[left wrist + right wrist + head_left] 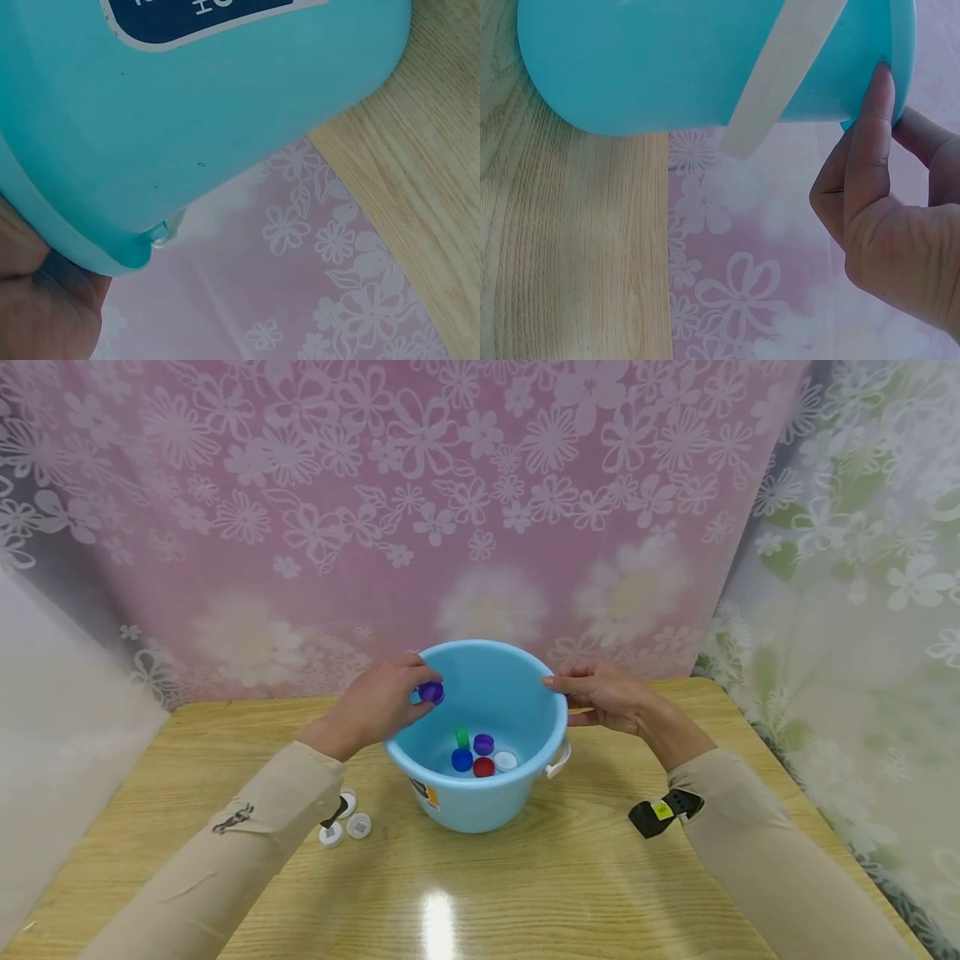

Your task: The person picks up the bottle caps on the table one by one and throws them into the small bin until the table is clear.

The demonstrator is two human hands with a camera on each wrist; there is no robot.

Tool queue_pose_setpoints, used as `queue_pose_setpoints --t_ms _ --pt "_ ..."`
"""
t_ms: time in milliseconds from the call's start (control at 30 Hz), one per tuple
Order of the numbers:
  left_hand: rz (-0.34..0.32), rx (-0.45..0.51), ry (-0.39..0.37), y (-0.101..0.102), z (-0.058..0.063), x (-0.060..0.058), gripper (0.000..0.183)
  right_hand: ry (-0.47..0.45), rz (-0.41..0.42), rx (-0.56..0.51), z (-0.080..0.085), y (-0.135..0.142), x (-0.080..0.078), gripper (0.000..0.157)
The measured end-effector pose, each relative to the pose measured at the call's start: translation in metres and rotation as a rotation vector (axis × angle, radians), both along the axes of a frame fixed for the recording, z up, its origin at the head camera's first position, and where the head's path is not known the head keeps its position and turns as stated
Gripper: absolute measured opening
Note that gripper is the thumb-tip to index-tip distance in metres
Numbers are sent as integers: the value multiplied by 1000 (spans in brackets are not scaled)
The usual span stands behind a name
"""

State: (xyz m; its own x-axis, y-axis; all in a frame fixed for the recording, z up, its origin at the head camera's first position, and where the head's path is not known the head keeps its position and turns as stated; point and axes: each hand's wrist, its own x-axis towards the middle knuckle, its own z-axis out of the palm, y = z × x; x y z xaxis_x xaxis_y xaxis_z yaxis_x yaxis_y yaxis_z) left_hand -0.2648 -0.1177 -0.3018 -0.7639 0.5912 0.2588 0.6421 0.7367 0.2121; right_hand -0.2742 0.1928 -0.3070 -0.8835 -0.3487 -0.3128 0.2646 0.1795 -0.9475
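A light blue bucket [480,806] stands upright on the table. At its left rim, my left hand [382,697] pinches a purple bottle cap [431,692] just over the opening. On the other side my right hand [607,695] grips the rim, thumb inside and fingers outside, as the right wrist view also shows. Several caps lie on the bucket's floor: a green cap [462,738], another purple cap [483,744], a blue cap [462,760], a red cap [483,767] and a white cap [506,762]. In the left wrist view the cap is hidden behind the rim.
Three white round pieces [358,825] lie on the wooden table [585,877], left of the bucket near my left forearm. The bucket's white handle [557,762] hangs at its right side. A pink flowered curtain [450,510] borders the table's far edge.
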Motion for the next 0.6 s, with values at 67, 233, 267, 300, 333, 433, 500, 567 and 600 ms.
queue_pose_setpoints --t_ms 67,233,267,300,333,433,500,567,600 --pt "-3 7 7 0 0 0 27 -2 -3 -3 0 0 0 33" --pt "-1 27 3 -1 -2 -1 31 -6 -6 -6 0 -1 0 34" --pt "-2 30 2 -1 -2 -1 32 -7 -6 -7 0 -1 -1 34" --pt "-4 34 2 -1 -3 -1 33 -8 -6 -9 0 -1 -1 34" --pt "-4 39 2 -2 -3 -1 33 -9 -6 -11 0 -1 -1 34" --pt "-16 77 3 -3 -4 -1 31 -9 -6 -16 -1 -1 -1 33" --pt "-29 115 15 -4 -5 -1 29 -7 -11 -19 -2 -1 -1 32" --pt "-38 154 45 -5 -6 -1 28 -8 -16 -26 -2 -1 -1 31" --pt "-39 170 68 -6 -7 -1 28 -9 -20 -30 -2 -1 -1 31"
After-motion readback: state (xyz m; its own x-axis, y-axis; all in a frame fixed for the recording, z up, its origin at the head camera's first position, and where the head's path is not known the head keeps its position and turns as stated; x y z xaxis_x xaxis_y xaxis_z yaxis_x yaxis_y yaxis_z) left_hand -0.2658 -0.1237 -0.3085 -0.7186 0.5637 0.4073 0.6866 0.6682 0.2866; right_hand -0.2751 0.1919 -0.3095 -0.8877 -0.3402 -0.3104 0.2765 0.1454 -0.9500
